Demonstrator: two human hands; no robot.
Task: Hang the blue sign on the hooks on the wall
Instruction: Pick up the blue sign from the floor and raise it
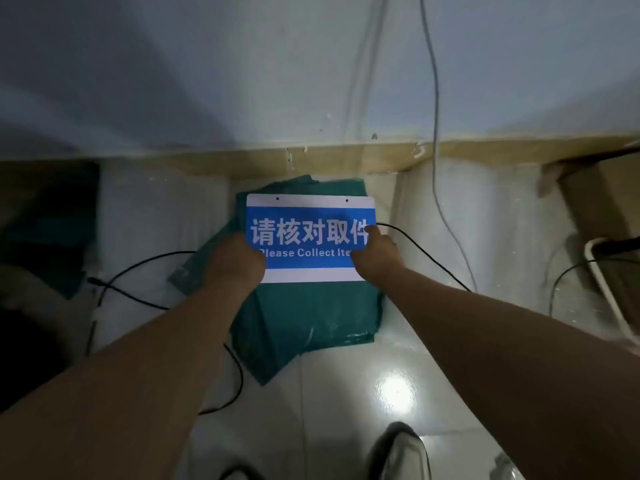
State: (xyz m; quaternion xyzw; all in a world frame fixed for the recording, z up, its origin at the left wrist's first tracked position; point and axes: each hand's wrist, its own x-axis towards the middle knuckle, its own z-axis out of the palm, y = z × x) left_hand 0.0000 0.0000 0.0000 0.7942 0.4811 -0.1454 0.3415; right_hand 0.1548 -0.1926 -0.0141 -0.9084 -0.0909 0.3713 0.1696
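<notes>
The blue sign [310,237] is a flat rectangular plate with white bands at top and bottom, white Chinese characters and the words "Please Collect Ite…". Two small holes sit in its top white band. It is held low, over a pile of dark green plastic bags [304,317] on the floor. My left hand [235,261] grips its lower left corner. My right hand [375,252] grips its right edge, thumb on the front face. No hooks show on the pale wall [242,81].
A tan skirting board [346,157] runs along the wall's foot. Black cables [138,268] loop over the glossy tiled floor on both sides. A thin grey cord [434,98] hangs down the wall. Dark objects [45,220] stand at left, a white-framed thing [606,289] at right. My shoe [398,452] shows below.
</notes>
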